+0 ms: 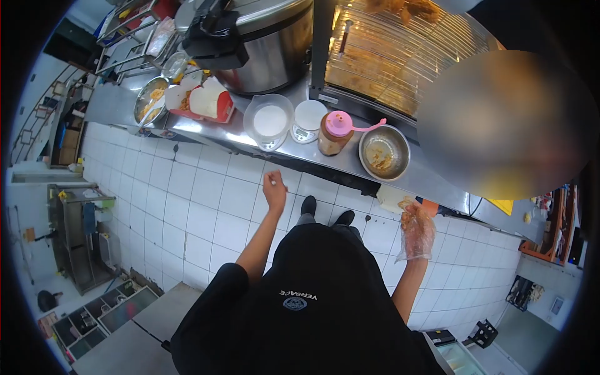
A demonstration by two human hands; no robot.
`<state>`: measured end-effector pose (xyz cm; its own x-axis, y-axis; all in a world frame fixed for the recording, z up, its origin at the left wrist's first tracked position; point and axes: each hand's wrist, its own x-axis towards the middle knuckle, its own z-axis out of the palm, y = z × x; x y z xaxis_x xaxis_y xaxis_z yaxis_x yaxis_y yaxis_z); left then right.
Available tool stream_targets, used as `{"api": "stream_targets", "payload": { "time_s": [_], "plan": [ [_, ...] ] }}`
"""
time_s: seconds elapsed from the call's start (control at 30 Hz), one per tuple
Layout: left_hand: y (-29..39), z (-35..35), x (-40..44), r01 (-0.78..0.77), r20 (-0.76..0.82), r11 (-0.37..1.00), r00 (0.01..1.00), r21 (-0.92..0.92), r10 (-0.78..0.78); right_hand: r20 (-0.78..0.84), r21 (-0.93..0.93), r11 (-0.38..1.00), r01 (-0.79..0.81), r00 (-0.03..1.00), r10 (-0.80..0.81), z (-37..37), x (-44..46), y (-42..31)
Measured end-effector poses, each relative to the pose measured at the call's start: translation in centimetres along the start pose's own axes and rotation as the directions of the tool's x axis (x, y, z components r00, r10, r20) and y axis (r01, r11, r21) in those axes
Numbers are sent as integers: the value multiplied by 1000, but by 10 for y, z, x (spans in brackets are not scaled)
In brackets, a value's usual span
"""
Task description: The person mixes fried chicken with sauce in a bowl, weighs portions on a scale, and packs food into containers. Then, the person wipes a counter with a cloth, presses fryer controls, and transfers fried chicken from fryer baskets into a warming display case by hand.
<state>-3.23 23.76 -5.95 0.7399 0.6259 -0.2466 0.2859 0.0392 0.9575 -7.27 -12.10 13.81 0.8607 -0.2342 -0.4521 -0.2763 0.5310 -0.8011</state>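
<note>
My left hand (pixel 275 189) is bare and hangs in front of the counter, fingers loosely curled, thumb apart, nothing seen in it. A clear plastic glove covers my right hand (pixel 419 236), which is closed round a brown, crumbly piece of fried food (pixel 407 215) below the counter edge. Nearest to that hand on the counter is a metal bowl (pixel 400 147) with orange-brown residue inside. Beside the bowl stands a sauce jar (pixel 331 145) with a pink lid (pixel 339 123). A small white scale (pixel 305 133) and a clear plastic tub (pixel 253 122) stand further left.
A large steel cooker (pixel 275 56) and a lit display case with wire racks (pixel 400 69) back the counter. Red-and-white food boxes (pixel 212 103) and a metal bowl of food (pixel 142 103) are at left. White floor tiles (pixel 206 200) lie below. Blur covers the right side.
</note>
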Motion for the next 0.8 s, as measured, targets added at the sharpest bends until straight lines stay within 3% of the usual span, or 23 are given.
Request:
{"api": "stream_targets", "payload": {
  "time_s": [0.1,0.2,0.3,0.37,0.4,0.47,0.57,0.67,0.8],
  "plan": [
    [-16,14,-43,-2,192,998,981,66,-11,-3,-19,1000,-13,1000,13,-2,4,-5],
    [-17,34,-73,104,430,993,895,55,-118,3,-5,1000,22,1000,-22,-17,17,-5],
    [-8,61,-88,172,698,969,672,179,-248,-63,-5,993,116,991,-116,-37,19,-32],
    [12,81,-99,105,801,960,532,260,-275,-45,200,971,133,991,-127,-62,25,-46],
    [25,91,-107,88,839,959,468,268,-278,-88,90,984,156,985,-148,-71,22,-60],
    [46,118,-121,52,889,958,362,280,-280,-155,-127,979,159,972,-178,-85,21,-86],
    [59,169,-144,-61,937,944,152,325,-313,-259,229,955,187,958,-126,-136,23,-110],
    [59,232,-178,-161,915,907,-43,390,-401,-305,249,923,293,928,-213,-212,27,-135],
    [13,307,-220,-309,794,775,-92,550,-601,-401,117,955,273,893,-206,-343,60,-185]
  ]
}}
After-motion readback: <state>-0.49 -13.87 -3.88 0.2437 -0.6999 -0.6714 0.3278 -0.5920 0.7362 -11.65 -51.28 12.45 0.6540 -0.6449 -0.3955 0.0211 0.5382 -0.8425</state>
